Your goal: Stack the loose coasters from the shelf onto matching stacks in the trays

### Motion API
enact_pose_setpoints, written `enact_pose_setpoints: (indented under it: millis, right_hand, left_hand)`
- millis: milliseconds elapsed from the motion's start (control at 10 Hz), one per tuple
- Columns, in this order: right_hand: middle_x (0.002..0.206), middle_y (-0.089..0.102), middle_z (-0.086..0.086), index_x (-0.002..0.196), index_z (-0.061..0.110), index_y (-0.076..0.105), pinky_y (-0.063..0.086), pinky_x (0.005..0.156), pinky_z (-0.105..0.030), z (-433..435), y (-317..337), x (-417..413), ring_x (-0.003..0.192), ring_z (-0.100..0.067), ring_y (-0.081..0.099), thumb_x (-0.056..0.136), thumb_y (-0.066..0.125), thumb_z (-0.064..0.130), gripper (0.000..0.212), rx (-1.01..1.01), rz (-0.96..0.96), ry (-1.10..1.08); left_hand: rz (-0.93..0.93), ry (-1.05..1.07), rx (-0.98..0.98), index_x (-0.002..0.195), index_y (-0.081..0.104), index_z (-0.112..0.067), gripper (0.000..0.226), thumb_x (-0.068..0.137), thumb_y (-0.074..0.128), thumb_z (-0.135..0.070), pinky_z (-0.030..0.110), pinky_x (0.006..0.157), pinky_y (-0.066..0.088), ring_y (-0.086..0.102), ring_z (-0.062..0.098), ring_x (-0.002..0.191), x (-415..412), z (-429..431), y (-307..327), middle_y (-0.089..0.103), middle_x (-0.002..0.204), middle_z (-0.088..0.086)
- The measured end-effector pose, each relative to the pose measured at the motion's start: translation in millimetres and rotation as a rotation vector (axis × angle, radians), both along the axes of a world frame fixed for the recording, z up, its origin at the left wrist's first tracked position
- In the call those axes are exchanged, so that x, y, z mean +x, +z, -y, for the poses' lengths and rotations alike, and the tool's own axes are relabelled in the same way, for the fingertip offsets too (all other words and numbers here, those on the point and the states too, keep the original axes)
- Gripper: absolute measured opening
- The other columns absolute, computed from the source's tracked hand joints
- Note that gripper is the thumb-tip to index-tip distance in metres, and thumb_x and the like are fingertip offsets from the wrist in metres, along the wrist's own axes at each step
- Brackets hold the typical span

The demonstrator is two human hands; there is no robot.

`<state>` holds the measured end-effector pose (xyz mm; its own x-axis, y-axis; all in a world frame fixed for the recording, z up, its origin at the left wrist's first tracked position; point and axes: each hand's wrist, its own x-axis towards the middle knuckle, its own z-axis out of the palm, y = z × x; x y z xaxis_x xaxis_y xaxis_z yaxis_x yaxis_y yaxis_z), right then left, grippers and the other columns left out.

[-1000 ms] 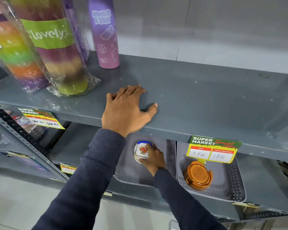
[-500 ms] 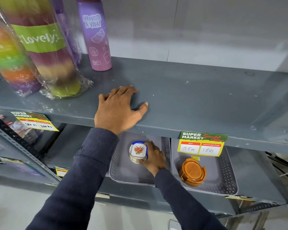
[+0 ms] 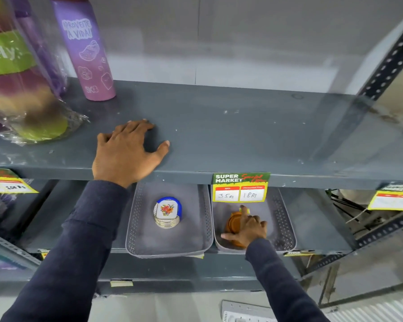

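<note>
Two hands show: our left hand (image 3: 126, 152) lies flat, fingers spread, on the upper shelf (image 3: 242, 135), holding nothing. Lower, floral coasters (image 3: 167, 212) sit stacked in the left tray (image 3: 135, 228); our right hand (image 3: 247, 226) cups the brown coasters (image 3: 233, 223) in the right tray (image 3: 282, 228).

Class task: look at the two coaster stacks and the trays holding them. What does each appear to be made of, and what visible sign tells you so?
Floral coaster stack: probably glazed ceramic or glossy plastic; white printed face, gold-looking edges.
Brown coaster stack: plain matte orange-brown, possibly wood or plastic; partly hidden by the right hand.
Left tray and right tray: likely moulded plastic; matte grey, perforated walls, rounded corners.
</note>
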<state>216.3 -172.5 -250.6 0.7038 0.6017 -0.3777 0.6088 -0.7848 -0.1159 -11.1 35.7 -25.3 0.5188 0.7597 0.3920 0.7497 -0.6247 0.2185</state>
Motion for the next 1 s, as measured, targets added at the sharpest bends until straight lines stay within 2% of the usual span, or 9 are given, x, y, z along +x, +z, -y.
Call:
enact_pose_setpoints:
  millis: [100, 200, 300, 500, 600, 700, 800, 900, 1000]
  right_hand:
    - [0.143, 0.059, -0.013, 0.158, 0.019, 0.013, 0.029, 0.117, -0.045, -2.8, -1.1, 2.3, 0.14, -0.032, 0.046, 0.072, 0.08, 0.058, 0.116, -0.001, 0.049, 0.004]
    - [0.142, 0.059, -0.013, 0.158, 0.016, 0.012, 0.027, 0.119, -0.044, -4.4, -0.5, 4.4, 0.14, -0.033, 0.046, 0.07, 0.084, 0.049, 0.118, 0.015, 0.006, -0.022]
    - [0.138, 0.062, -0.013, 0.157, 0.015, 0.011, 0.025, 0.121, -0.046, -2.4, -0.7, 9.2, 0.137, -0.034, 0.051, 0.068, 0.088, 0.047, 0.122, 0.046, -0.023, -0.029]
    - [0.142, 0.057, -0.015, 0.159, 0.02, 0.003, 0.022, 0.124, -0.05, 0.8, 2.6, 11.6, 0.141, -0.037, 0.045, 0.069, 0.087, 0.052, 0.127, 0.054, -0.045, -0.044]
    - [0.139, 0.059, -0.014, 0.155, 0.021, 0.012, 0.024, 0.121, -0.049, 1.5, 3.2, 9.1, 0.139, -0.036, 0.047, 0.068, 0.086, 0.052, 0.119, 0.054, -0.046, -0.039]
    - [0.141, 0.057, -0.013, 0.145, 0.022, 0.027, 0.029, 0.114, -0.05, 5.9, 2.3, 4.8, 0.136, -0.036, 0.049, 0.07, 0.081, 0.054, 0.098, 0.065, -0.05, -0.014]
    - [0.147, 0.05, -0.013, 0.145, 0.023, 0.028, 0.03, 0.114, -0.05, 12.8, 9.7, 0.4, 0.139, -0.037, 0.046, 0.073, 0.078, 0.057, 0.094, 0.06, -0.077, 0.009]
    - [0.152, 0.042, -0.011, 0.147, 0.025, 0.031, 0.032, 0.116, -0.048, 20.6, 23.9, -8.1, 0.142, -0.035, 0.04, 0.079, 0.073, 0.061, 0.088, 0.14, -0.036, 0.095]
    - [0.151, 0.045, -0.008, 0.144, 0.027, 0.038, 0.037, 0.114, -0.045, 27.4, 31.3, -9.5, 0.141, -0.033, 0.043, 0.082, 0.071, 0.059, 0.077, 0.236, -0.023, 0.131]
  left_hand:
    - [0.001, -0.006, 0.005, 0.135, 0.049, -0.032, 0.067, 0.082, 0.039, -0.071, 0.047, 0.104, 0.03, 0.045, 0.023, 0.134, -0.8, 1.2, 0.9, 0.05, 0.146, -0.008]
    - [0.0, -0.006, -0.003, 0.136, 0.048, -0.032, 0.067, 0.082, 0.04, -0.071, 0.047, 0.106, 0.029, 0.044, 0.022, 0.136, -1.0, 1.8, 1.2, 0.049, 0.148, -0.008]
    - [-0.002, -0.002, -0.008, 0.137, 0.048, -0.032, 0.066, 0.083, 0.041, -0.07, 0.046, 0.106, 0.028, 0.042, 0.021, 0.138, -1.2, 2.8, 0.7, 0.047, 0.149, -0.009]
    - [0.001, -0.008, -0.017, 0.136, 0.049, -0.032, 0.069, 0.081, 0.038, -0.072, 0.047, 0.104, 0.029, 0.044, 0.02, 0.137, -1.6, 2.5, 2.1, 0.049, 0.148, -0.009]
    - [-0.007, -0.009, -0.028, 0.135, 0.049, -0.032, 0.07, 0.08, 0.038, -0.073, 0.048, 0.103, 0.029, 0.044, 0.021, 0.136, -1.5, 1.2, 3.4, 0.049, 0.148, -0.009]
    - [-0.022, -0.015, -0.04, 0.137, 0.048, -0.032, 0.07, 0.081, 0.038, -0.072, 0.048, 0.103, 0.029, 0.042, 0.021, 0.137, -2.8, 1.5, 5.4, 0.048, 0.149, -0.009]
    - [-0.021, -0.011, -0.064, 0.139, 0.047, -0.032, 0.069, 0.082, 0.039, -0.071, 0.047, 0.106, 0.028, 0.039, 0.02, 0.14, -3.2, 4.8, 8.1, 0.046, 0.151, -0.008]
    - [-0.01, -0.008, -0.06, 0.14, 0.047, -0.03, 0.066, 0.085, 0.042, -0.065, 0.046, 0.11, 0.025, 0.035, 0.017, 0.145, -2.4, 12.3, 10.8, 0.044, 0.153, -0.008]
    - [0.017, -0.004, -0.055, 0.139, 0.05, -0.026, 0.062, 0.088, 0.044, -0.061, 0.044, 0.111, 0.026, 0.035, 0.017, 0.145, -2.6, 14.7, 11.1, 0.046, 0.152, -0.006]
